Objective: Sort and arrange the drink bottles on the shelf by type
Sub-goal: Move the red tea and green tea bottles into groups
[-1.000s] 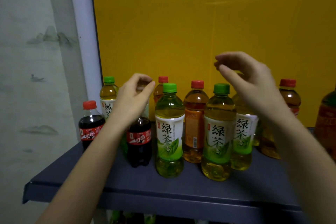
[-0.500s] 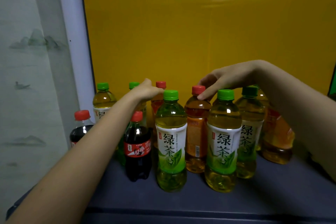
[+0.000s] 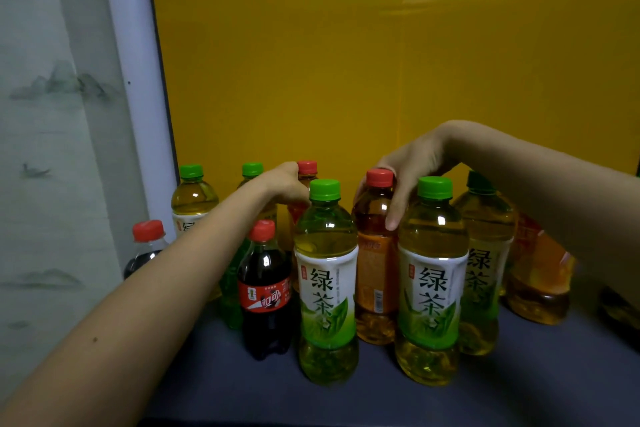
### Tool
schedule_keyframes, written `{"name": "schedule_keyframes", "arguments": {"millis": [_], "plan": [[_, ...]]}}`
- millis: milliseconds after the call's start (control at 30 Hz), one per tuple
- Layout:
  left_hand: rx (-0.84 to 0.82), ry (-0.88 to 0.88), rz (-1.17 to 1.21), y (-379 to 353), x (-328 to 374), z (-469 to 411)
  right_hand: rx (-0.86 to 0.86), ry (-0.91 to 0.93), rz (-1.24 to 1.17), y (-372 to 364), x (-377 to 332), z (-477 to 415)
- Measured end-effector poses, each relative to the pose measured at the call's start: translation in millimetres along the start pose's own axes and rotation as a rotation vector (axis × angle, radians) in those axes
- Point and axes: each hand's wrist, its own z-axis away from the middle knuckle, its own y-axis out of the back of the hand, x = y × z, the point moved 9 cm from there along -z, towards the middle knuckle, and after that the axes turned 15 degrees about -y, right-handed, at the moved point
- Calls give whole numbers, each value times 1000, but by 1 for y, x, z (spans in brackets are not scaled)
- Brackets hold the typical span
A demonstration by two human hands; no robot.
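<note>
Both forearms are bare behind the left hand (image 3: 284, 184) and right hand (image 3: 412, 166); a small dark mole (image 3: 94, 340) sits well behind the left hand.

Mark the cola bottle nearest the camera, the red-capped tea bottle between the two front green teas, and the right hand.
cola bottle (image 3: 265, 296): head view, its red label.
red-capped tea bottle (image 3: 375, 270): head view, its orange label.
right hand (image 3: 412, 168): head view, back of the hand.
</note>
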Motion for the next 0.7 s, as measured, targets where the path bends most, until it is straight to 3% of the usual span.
{"name": "schedule_keyframes", "arguments": {"millis": [433,700], "plan": [[57,-41,73,3,0,2,401,28,-135,38,8,7],[407,-177,292,46,23,12,698,174,-417,70,13,42]]}}
